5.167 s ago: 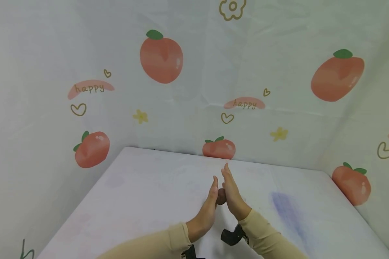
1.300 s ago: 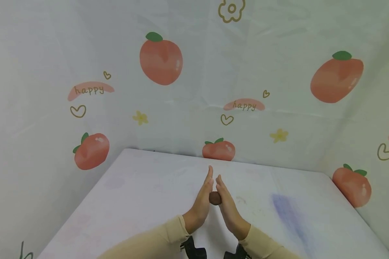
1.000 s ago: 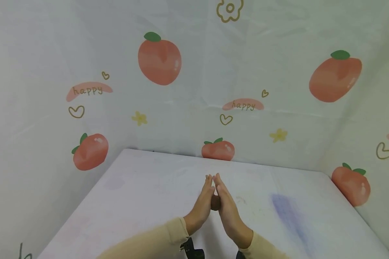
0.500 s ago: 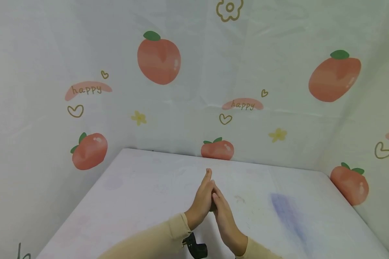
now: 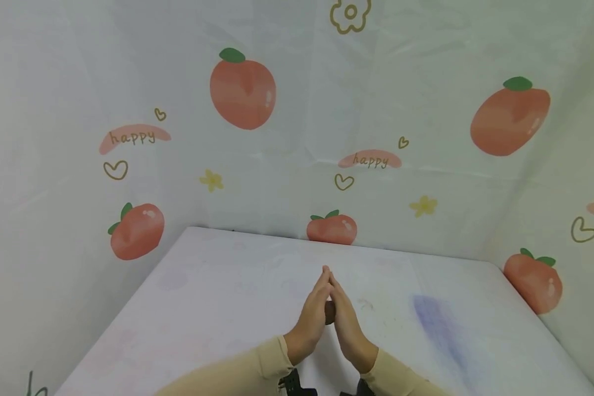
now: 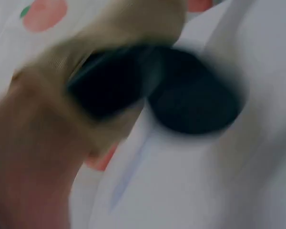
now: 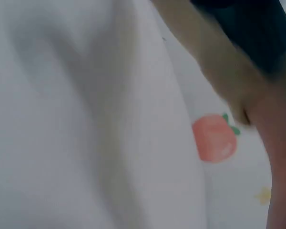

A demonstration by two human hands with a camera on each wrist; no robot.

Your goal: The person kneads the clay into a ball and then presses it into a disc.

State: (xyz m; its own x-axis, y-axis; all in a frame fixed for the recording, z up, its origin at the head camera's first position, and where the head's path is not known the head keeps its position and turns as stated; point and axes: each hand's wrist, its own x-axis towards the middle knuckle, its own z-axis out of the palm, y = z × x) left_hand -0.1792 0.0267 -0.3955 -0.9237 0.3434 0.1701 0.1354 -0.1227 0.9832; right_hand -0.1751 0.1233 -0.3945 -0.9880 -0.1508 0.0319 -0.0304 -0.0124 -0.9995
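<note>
In the head view a small brown lump [image 5: 330,312], like clay or dough, sits between my two palms above the table. My left hand [image 5: 309,322] presses it from the left, fingers straight and pointing away. From the right my right hand [image 5: 349,325] presses flat against it, the fingertips of both hands meeting at the top. The palms hide much of the lump. Both wrist views are blurred: the left one shows a beige sleeve [image 6: 148,21] and bare skin, the right one a wrist [image 7: 281,143]; neither shows the lump.
A white table [image 5: 218,291] with a purple-blue smear [image 5: 438,330] lies below the hands. Behind it hangs a white cloth [image 5: 297,137] printed with red fruit and hearts. Black wrist devices [image 5: 293,383] are strapped under the sleeves.
My hands have slid back and forth against each other around the lump. Half a second ago the left fingers reached further forward; now the fingertips are level and more of the lump shows.
</note>
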